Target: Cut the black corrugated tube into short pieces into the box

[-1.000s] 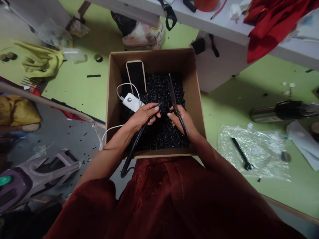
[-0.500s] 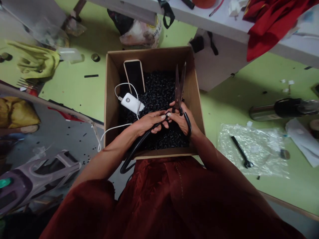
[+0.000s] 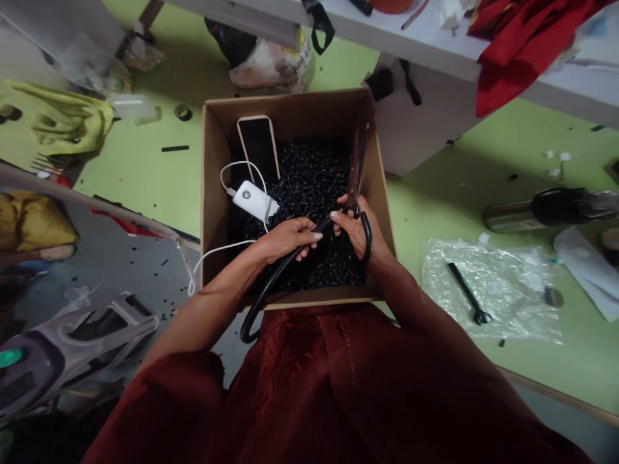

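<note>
A cardboard box (image 3: 207, 193) stands on the green floor in front of me, filled with several small black cut pieces (image 3: 314, 174). My left hand (image 3: 285, 237) is closed round a black ribbed hose (image 3: 271, 283) that curves down over the box's near edge. My right hand (image 3: 355, 225) grips large black-handled scissors (image 3: 358, 164), blades pointing away toward the far right corner. The hose tip reaches the scissors between my hands. A phone (image 3: 258, 145) leans against the far wall of the box, and a white power bank (image 3: 254, 198) with a white cable lies beside it.
A black tool (image 3: 468, 293) lies on a clear plastic sheet (image 3: 507, 290) at right, near a dark bottle (image 3: 546, 209). Red cloth (image 3: 522, 38) hangs from a white table behind the box. Yellow cloth (image 3: 68, 119) and a grey plastic frame (image 3: 72, 348) lie at left.
The scissors swung from the box's middle toward its right wall, showed their blades apart half a second ago, and now look closed. My left hand drew back slightly along the hose.
</note>
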Motion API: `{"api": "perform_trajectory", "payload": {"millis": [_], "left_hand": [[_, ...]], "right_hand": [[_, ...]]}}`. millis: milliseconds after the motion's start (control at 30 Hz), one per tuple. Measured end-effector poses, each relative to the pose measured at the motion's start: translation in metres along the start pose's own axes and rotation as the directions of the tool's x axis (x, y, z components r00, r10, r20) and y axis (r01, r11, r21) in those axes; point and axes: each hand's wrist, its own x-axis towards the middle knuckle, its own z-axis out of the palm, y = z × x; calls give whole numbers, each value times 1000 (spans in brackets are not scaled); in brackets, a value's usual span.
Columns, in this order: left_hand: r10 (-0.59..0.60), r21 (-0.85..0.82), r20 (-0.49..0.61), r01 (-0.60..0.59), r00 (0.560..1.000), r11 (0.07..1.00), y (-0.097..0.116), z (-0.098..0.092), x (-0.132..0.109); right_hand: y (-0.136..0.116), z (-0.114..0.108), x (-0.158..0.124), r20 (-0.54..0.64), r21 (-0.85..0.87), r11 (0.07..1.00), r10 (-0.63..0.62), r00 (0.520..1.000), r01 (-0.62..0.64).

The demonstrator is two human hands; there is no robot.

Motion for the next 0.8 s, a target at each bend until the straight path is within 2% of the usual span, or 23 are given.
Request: {"api": "perform_trajectory", "payload": {"millis": [233,367,500,667,800], "left_hand": [[7,-44,-12,-7,1000,999,0,-1,-2],[-1,-79,-36,-2,999,997,0,-3,-1],[16,-131,-105,-30,994,991,4,-7,-2],[75,-179,-279,-128,957,975,12,-17,-4],[135,-147,-344,-195,929,970,15,-24,-7]], "right_hand": [[-2,1,-2,-3,-37,999,0,1000,-1],[-2,1,0,-4,4,1000,28,1000,-28],[-1,1,-1,11,22,999,25,1000,-25],[1,0,-5,116,-193,981,-16,993,38],[-2,0,-9,193,-405,908,-32,981,109]]}}
